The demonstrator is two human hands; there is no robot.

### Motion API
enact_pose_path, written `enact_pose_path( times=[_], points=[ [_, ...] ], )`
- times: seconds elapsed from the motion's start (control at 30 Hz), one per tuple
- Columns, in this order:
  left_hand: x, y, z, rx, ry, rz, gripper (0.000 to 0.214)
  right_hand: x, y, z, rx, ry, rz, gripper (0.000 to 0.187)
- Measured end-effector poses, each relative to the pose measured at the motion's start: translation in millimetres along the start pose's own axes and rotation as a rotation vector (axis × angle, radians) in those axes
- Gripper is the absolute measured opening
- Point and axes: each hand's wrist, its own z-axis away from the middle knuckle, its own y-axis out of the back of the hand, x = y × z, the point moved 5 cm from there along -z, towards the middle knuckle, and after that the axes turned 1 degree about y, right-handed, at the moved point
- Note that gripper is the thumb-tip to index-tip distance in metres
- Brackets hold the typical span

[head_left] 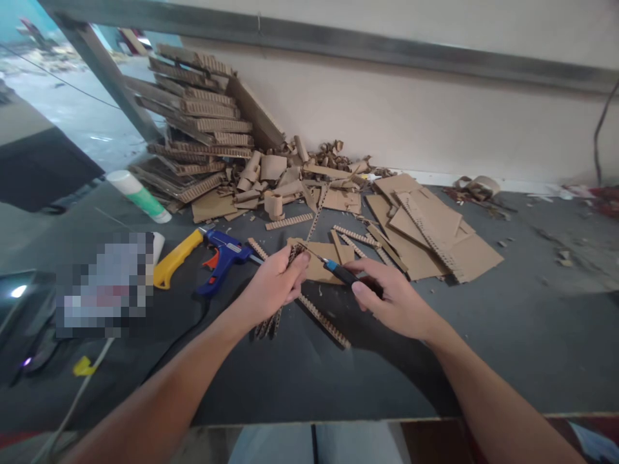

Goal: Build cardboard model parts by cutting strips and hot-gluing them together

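My left hand is closed around a bundle of narrow corrugated cardboard strips, whose ends hang below the fist. One long strip rises from the top of that grip. In my right hand is a thin-bladed knife with a black and blue handle. Its tip points left and reaches the strips at my left thumb; whether it touches them I cannot tell. Under the hands lie a flat cardboard piece and a loose corrugated strip.
Left of my hands lie a blue glue gun, a yellow-handled tool and a white-green tube. Stacked corrugated pieces and curled cardboard scraps stand at the back. Flat cardboard sheets lie right. A metal rail crosses behind.
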Motion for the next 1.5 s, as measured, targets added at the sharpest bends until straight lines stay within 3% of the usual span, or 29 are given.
enact_pose_path(
  times=[0.43, 0.63, 0.87, 1.5],
  points=[
    [4, 7.7, 6, 0.035, 0.017, -0.095, 0.038, -6, 1, 4, 0.045, 0.032, 0.02, 0.026],
    [7, 17.5, 6, 0.132, -0.037, -0.216, 0.037, -7, -1, 5, 0.041, 0.01, 0.058, 0.024],
    [8, 19.5, 5, 0.161, -0.029, -0.323, 0.036, -5, -3, 5, 0.011, 0.0, 0.03, 0.025],
    [9, 19.1, 5, 0.164, -0.022, -0.314, 0.035, -13, -4, 4, 0.066, 0.041, 0.093, 0.024]
  ],
)
